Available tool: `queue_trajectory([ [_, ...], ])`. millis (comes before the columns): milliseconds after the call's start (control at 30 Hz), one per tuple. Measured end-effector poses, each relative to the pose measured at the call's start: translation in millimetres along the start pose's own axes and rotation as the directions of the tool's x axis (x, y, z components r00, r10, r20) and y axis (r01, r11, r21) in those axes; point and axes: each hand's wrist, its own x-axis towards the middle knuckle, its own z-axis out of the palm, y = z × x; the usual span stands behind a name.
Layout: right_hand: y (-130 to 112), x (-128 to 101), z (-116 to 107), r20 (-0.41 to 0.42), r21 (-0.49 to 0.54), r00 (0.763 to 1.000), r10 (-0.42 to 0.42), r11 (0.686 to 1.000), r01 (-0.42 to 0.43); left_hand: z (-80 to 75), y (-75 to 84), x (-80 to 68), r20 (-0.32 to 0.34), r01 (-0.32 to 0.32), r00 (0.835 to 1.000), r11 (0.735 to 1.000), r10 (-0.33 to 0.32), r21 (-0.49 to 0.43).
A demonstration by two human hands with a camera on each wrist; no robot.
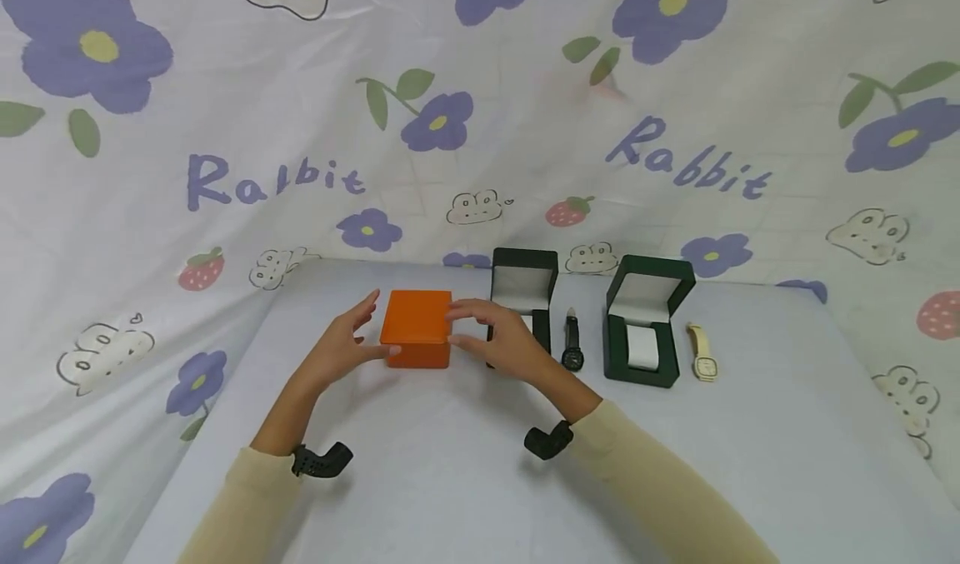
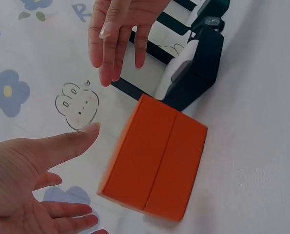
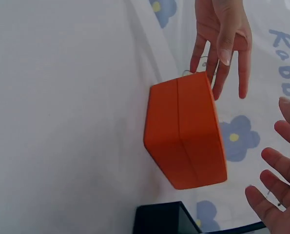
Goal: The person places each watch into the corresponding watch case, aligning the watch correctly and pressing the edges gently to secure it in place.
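Observation:
An orange box (image 1: 417, 322) with its lid down stands on the white table, a seam running round its side. My left hand (image 1: 336, 352) is at its left, thumb and fingers spread apart. On the other side my right hand (image 1: 506, 343) hovers with fingers loosely extended. In both wrist views a gap shows between the hands and the orange box (image 2: 154, 158), so neither appears to touch it. Behind my right hand stands a dark case (image 1: 523, 285) with its lid up, partly hidden by that hand.
A black-strapped watch (image 1: 572, 343) lies to the right of the dark case. Farther right is a green case (image 1: 648, 322), lid raised, with a white cushion (image 1: 642, 347) inside. Beside it lies a gold watch (image 1: 702, 354). A patterned cloth (image 1: 480, 131) hangs behind the table.

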Motion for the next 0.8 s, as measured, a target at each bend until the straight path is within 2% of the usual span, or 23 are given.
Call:
queue_trajectory([
  [133,-1.5,-8.2,-10.3,-0.020,-0.011,1.000,0.021,1.000,-0.022,4.5,10.1,-2.9,-0.012,-0.016,1.000,1.000,0.016,0.020],
  [367,-1.8,-23.4,-27.4,-0.053,0.004,0.998,-0.013,1.000,0.014,15.4,28.4,-6.3,-0.040,-0.026,0.999,0.998,0.029,0.060],
  [600,-5.8,-37.2,-46.8,-0.055,0.073,0.998,-0.003,0.997,0.007,27.7,46.4,-7.1,-0.049,-0.056,0.997,0.997,0.059,0.057],
  [800,-3.8,-47.6,-60.6,-0.065,0.042,0.997,0.032,0.999,-0.029,43.2,57.2,-4.2,-0.060,-0.079,0.995,0.996,0.081,0.037],
])
